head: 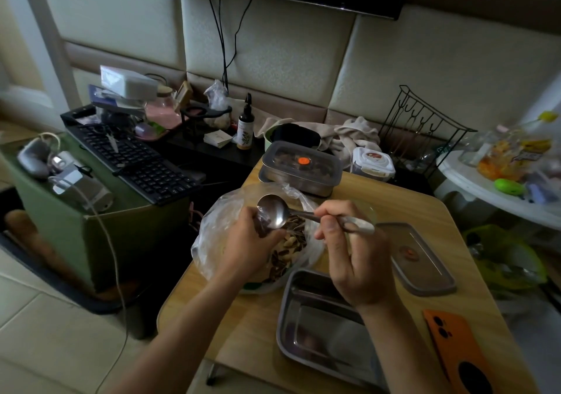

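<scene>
**Spoon over the nut bag, empty steel box in front of you**

Your right hand [352, 260] pinches the handle of a metal spoon [274, 211] between thumb and fingers. The spoon's bowl is empty and hangs over the mouth of a clear plastic bag [212, 235]. Your left hand [246, 241] curls its fingers round the bag's rim just below the spoon's bowl, though the film there is too crumpled to show the exact hold. The bag holds mixed nuts [288, 248], pale and dark brown, heaped toward the opening.

Just right of the bag, near your edge, is an open steel container [318, 333] with nothing in it. Its lid [425, 266] lies flat beyond your right hand. Behind the bag a second steel container [300, 172] is closed under a clear lid with an orange valve and has dark contents. A small white tub [372, 162] is beside it.

These all sit on a small wooden table [440, 211]. An orange phone [458, 354] lies at its near right corner, close to the edge.

To your left, a black keyboard [136, 162] rests on a green box [136, 226], well apart from the bag. A wire rack [425, 126] and a cluttered white table [473, 187] are on your right. The bag overhangs the table's left edge, and bare wood shows between the lid and the far right corner.
</scene>
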The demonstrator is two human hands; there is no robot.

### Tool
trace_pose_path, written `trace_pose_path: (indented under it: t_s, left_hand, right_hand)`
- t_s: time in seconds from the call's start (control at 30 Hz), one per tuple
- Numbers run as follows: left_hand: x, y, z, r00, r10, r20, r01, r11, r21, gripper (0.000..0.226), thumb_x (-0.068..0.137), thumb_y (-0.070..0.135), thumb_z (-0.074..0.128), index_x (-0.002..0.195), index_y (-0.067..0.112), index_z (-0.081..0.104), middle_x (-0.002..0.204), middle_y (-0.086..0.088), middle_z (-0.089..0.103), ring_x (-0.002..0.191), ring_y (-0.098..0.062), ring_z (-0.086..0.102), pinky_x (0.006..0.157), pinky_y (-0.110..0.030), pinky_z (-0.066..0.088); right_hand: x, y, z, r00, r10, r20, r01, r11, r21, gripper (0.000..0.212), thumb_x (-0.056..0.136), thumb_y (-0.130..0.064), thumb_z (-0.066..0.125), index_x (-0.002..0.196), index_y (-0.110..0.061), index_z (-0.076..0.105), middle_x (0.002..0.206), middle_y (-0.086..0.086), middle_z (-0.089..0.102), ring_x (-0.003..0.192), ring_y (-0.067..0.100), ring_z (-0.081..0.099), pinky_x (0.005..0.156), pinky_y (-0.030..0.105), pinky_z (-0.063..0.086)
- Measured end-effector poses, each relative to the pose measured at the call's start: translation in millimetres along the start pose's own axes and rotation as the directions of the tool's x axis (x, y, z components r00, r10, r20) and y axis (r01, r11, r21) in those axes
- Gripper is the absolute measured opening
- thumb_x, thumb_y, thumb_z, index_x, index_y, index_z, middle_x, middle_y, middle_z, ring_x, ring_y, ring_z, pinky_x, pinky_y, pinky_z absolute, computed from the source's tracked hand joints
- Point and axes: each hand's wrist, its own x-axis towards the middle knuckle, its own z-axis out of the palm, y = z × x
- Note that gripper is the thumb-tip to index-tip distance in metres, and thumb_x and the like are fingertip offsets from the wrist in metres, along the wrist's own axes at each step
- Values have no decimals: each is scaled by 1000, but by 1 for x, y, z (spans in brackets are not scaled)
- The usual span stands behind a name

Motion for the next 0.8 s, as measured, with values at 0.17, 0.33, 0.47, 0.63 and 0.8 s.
trace_pose_path:
  t_s: [0.17, 0.33, 0.47, 0.63, 0.8]
  left_hand:
    - [-2, 4, -5, 999, 29, 15, -29, 999, 16, 46, 86, 33, 80, 119, 21, 51, 92, 14, 58, 81, 1, 57, 62, -16, 45]
    - [-10, 7, -11, 1000, -9, 7, 8, 999, 47, 37, 93, 33, 72, 121, 19, 52, 97, 8, 64, 82, -2, 61, 62, -21, 52]
    - [-25, 11, -18, 1000, -19, -13, 20, 996, 90, 31, 96, 32, 67, 117, 17, 51, 86, 8, 59, 77, -9, 63, 71, -35, 60]
    - [-38, 11, -26, 996, -75, -56, 81, 990, 116, 31, 96, 38, 65, 112, 15, 52, 85, 3, 66, 74, -12, 68, 62, -34, 59]
    - [-55, 12, -33, 994, -80, -75, 89, 988, 123, 22, 95, 29, 68, 106, 19, 52, 82, 3, 65, 71, -9, 65, 57, -27, 53]
  right_hand:
    - [3, 8, -7, 974, 167, -150, -167, 986, 16, 18, 109, -20, 45, 106, -14, 61, 76, -5, 69, 69, 5, 72, 56, 27, 58]
    - [-1, 7, -11, 837, 457, -300, -426, 889, 169, 17, 105, -28, 55, 102, -11, 60, 73, 2, 73, 63, 14, 76, 56, 38, 63]
    - [-4, 1, -11, 645, 696, -316, -615, 718, 326, 34, 105, -35, 56, 98, -2, 63, 70, 11, 73, 57, 24, 75, 52, 37, 63]
    - [-11, -3, -5, 462, 869, -178, -781, 493, 383, 47, 106, -40, 53, 88, 1, 66, 63, 10, 74, 57, 27, 75, 57, 38, 63]
    - [-13, 0, 4, 304, 947, -100, -832, 316, 456, 47, 107, -35, 56, 85, 6, 63, 61, 17, 72, 57, 33, 75, 54, 37, 63]
